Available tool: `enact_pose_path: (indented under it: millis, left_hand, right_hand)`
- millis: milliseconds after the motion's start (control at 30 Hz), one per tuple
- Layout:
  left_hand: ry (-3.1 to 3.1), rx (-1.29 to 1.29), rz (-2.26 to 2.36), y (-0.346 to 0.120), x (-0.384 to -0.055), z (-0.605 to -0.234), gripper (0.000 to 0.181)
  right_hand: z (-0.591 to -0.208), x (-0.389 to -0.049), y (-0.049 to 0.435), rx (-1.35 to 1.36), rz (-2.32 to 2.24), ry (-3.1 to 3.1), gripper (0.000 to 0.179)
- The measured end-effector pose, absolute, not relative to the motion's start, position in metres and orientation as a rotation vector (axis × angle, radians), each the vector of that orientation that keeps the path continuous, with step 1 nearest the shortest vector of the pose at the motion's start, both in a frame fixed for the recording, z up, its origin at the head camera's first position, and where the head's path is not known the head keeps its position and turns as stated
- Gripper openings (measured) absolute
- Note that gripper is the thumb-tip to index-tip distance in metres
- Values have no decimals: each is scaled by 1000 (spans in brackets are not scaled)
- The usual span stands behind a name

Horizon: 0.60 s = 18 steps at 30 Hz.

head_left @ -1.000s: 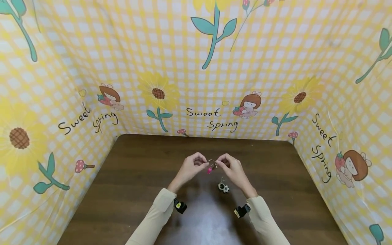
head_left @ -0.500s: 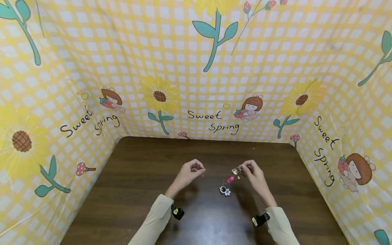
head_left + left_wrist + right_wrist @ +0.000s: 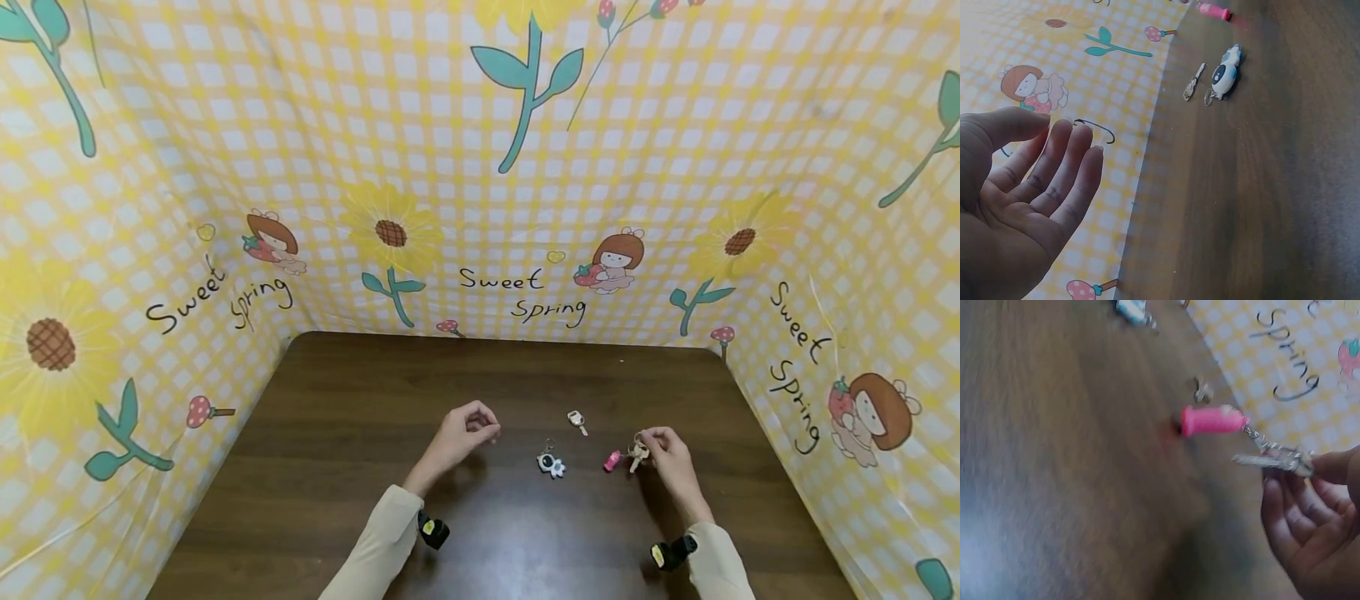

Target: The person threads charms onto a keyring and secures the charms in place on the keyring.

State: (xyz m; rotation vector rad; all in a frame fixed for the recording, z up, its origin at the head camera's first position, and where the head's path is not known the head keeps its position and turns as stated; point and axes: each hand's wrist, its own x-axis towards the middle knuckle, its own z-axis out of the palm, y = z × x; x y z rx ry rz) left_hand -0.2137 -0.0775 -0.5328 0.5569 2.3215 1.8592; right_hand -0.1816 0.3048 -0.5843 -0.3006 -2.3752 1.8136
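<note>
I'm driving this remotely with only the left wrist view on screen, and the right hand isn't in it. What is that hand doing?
Observer: The right hand is pinching a bunch of keys.
Operator: There's a pink charm at my top edge. Is it loose?
Observer: No. The right wrist view shows the pink charm linked by a short chain to those keys.
Operator: And where is the astronaut keychain relative to the two hands?
Observer: In the head view, the astronaut keychain lies between them, left of the right hand and right of the left hand.
</note>
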Motion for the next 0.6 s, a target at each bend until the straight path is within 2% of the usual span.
enact_pose_path:
  millis: [200, 333, 600]
  left_hand:
    - [2310, 568, 1893, -79, -211, -539, 6]
    - [2306, 548, 1865, -79, -208, -542, 6]
    - [2292, 538, 1876, -78, -210, -541, 7]
  right_hand:
    - [-599, -175, 314, -462, 1429, -2559, 25]
    - [-602, -171, 317, -488, 1180, -2618, 21]
    - [-594, -176, 313, -486, 1081, -2552, 16]
